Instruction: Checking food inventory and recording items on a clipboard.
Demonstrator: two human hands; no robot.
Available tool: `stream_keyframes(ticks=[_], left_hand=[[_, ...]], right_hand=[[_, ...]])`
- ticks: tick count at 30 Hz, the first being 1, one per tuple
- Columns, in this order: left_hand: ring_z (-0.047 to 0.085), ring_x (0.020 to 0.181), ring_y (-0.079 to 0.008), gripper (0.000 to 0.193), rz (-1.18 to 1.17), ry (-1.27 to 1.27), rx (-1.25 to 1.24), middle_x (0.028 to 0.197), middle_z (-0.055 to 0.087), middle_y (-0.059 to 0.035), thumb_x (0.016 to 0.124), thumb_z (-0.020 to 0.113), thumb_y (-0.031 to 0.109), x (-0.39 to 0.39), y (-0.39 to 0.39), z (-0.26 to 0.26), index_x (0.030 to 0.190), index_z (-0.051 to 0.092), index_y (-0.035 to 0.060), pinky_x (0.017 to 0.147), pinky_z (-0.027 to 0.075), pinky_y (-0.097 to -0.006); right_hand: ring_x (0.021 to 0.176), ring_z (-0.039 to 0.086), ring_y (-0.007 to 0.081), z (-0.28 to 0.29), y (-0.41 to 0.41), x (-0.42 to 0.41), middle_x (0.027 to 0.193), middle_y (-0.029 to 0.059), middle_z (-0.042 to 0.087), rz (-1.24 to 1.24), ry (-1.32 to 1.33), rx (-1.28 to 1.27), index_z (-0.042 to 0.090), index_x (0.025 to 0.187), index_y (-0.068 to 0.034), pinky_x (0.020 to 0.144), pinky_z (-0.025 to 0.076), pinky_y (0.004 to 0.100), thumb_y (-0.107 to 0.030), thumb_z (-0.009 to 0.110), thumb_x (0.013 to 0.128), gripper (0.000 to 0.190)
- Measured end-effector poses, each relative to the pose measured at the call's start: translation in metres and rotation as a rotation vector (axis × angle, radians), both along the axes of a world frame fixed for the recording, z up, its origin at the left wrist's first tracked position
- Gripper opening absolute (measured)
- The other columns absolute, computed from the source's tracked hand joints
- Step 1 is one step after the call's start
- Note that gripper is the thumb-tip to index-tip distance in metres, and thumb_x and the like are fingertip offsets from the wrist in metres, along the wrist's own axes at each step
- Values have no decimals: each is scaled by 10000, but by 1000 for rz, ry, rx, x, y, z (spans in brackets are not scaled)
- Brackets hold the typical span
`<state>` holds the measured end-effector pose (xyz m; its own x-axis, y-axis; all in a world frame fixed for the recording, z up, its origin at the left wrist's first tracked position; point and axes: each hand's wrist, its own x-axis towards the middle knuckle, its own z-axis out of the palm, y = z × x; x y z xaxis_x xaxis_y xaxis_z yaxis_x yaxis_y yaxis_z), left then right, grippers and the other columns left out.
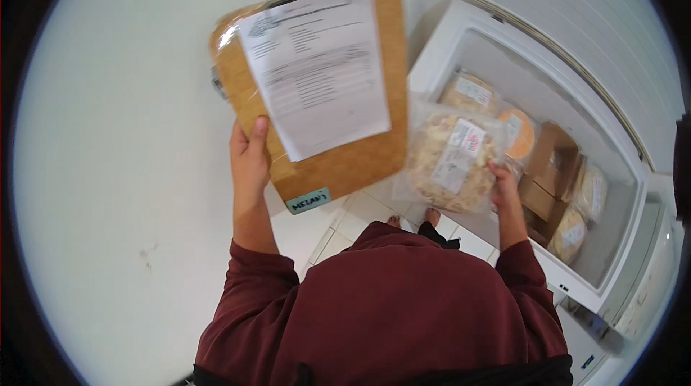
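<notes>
My left hand (250, 159) grips the lower left edge of a wooden clipboard (345, 156). A printed sheet (324, 78) lies on it under the clip, and a green label with handwriting is stuck at its bottom corner. With my right hand (505, 183) I hold a clear plastic bag of pale, lumpy food (421, 162) by its right edge; a printed white label is on its front. That bag is beside the clipboard, over the near rim of an open chest freezer (621, 256).
Inside the freezer lie an orange round package (521, 135), another labelled bag (464, 97), open cardboard boxes (550, 159) and more bags (569, 235) at the right. Its lid (583, 24) stands raised. A white wall (124, 143) rises on the left; tiled floor (345, 221) shows below.
</notes>
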<state>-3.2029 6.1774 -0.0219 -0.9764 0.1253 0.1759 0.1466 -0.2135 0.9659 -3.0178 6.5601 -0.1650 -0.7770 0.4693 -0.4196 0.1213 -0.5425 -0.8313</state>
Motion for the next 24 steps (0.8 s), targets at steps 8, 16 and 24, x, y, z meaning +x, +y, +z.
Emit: stream_keyframes(ticks=[8,16,24], left_hand=[[502,913,-145,340,-336,-214,203,1014,517,-79,816,487,202,-10,40,0,1093,418,17,767,417,-278],[507,901,-143,330,-583,-417,323,1006,516,-71,824,476,205,18,91,20,1089,418,19,749,429,-267],[510,924,-170,390,-983,-578,320,1048,492,-107,823,464,222,46,148,21,1132,378,1,766,435,-293]], right_hand=[[833,525,197,-35,-46,-80,958,85,535,113,-118,196,442,1057,-20,766,404,306,-165,561,749,361],[824,525,196,41,-17,-67,949,85,535,-94,7,266,440,1053,-20,757,407,297,-158,554,755,347],[816,526,194,119,14,3,940,85,535,-415,84,374,438,1049,-20,747,410,289,-150,547,761,334]])
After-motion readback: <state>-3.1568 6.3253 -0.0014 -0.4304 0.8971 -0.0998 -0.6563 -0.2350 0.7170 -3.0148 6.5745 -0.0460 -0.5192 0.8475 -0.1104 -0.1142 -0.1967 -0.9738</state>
